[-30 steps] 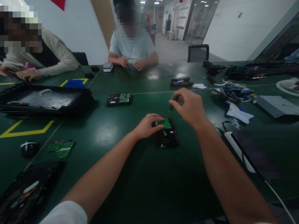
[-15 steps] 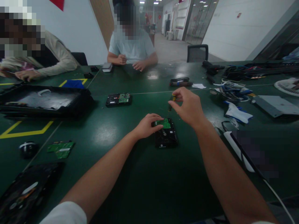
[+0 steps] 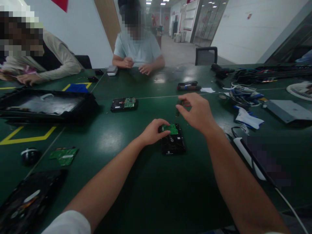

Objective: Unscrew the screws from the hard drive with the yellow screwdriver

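A dark green counter (image 3: 136, 182) carries a black hard drive (image 3: 173, 143) near its middle. The left hand (image 3: 154, 131) has its grip closed on the drive's far left corner, touching its green circuit board (image 3: 172, 128). Just above, the right hand (image 3: 197, 112) pinches a small screwdriver (image 3: 178, 109)

Dim, soft wide-angle view; ceiling lights glare on the green table (image 3: 136, 195), edges bowed.

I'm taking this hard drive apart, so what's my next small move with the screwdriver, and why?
Probably lower the screwdriver tip onto the green circuit board. Your right hand holds it above the hard drive, apart from it, while your left hand steadies the board's edge.
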Tool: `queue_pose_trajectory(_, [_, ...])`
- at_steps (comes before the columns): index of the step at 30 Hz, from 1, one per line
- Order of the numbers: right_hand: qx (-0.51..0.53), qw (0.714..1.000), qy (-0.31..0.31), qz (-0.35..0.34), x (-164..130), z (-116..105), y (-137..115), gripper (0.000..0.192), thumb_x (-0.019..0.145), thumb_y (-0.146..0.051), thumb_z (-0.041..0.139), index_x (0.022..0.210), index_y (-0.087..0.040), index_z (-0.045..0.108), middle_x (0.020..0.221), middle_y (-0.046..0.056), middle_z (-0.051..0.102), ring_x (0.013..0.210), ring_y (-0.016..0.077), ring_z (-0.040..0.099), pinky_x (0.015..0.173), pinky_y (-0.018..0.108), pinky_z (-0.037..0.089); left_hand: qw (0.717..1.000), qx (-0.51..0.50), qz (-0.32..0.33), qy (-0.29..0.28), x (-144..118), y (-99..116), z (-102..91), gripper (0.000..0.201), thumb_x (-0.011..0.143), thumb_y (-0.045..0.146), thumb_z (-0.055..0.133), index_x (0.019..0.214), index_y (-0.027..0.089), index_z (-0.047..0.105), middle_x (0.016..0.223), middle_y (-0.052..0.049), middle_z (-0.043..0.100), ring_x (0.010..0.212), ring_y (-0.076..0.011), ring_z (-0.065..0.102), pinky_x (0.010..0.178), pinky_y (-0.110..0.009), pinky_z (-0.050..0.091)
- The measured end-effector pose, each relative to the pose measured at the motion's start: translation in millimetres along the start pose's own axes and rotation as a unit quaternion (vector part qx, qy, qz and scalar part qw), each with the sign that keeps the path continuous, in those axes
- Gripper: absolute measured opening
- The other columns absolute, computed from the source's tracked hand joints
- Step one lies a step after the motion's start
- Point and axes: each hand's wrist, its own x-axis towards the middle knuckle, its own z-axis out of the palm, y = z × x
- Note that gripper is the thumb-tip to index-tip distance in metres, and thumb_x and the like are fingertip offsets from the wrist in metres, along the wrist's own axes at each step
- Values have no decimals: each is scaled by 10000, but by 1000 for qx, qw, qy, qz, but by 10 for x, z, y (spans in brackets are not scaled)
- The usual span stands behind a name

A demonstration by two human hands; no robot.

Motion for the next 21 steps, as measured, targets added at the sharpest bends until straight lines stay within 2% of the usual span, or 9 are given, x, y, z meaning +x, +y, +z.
queue_pose_trajectory(3, [2, 1000, -1, -7, 1, -6, -8, 218, 906, -208, 669, 1115, -228, 728, 1136, 111, 726, 1028, 298, 687, 931, 478, 552, 1000, -6, -15, 11, -13, 1, 8, 284, 927, 357, 776, 1169, 253, 668, 1291, -70, 719, 1140, -264, 651, 965, -442, 550])
queue_pose_trajectory(6, [11, 1000, 6, 1, 0, 11, 8, 216, 899, -189, 663, 1103, -233, 721, 1158, 104, 733, 1044, 301, 693, 944, 483, 550, 1000, -12, -18, 8, -17, 8, 3, 205, 919, 345, 785, 1023, 241, 643, 1319, -72, 713, 1145, -262, 648, 975, -449, 541])
queue_pose_trajectory(10, [32, 999, 13, 18, 3, 32, 26, 217, 889, -189, 694, 1100, -235, 688, 1106, 87, 745, 988, 287, 704, 905, 468, 564, 1000, -16, -9, 4, -6, 25, -13, 215, 927, 347, 780, 873, 229, 608, 1316, -81, 715, 1171, -271, 650, 1003, -472, 529])
queue_pose_trajectory(15, [22, 1000, 10, 11, 11, 14, -4, 186, 876, -257, 749, 1049, -246, 682, 1060, 79, 724, 942, 271, 687, 869, 454, 579, 1000, -14, -12, 0, 5, 39, -16, 214, 929, 328, 780, 831, 225, 621, 1318, -84, 714, 1212, -279, 645, 1046, -497, 517])
queue_pose_trajectory(21, [44, 999, 15, 18, -1, 14, -32, 178, 889, -222, 692, 1068, -231, 695, 1136, 97, 743, 986, 274, 704, 899, 460, 595, 1000, -15, -8, 0, 7, 36, -13, 207, 934, 336, 778, 827, 222, 641, 1317, -85, 713, 1223, -280, 640, 1069, -504, 505])
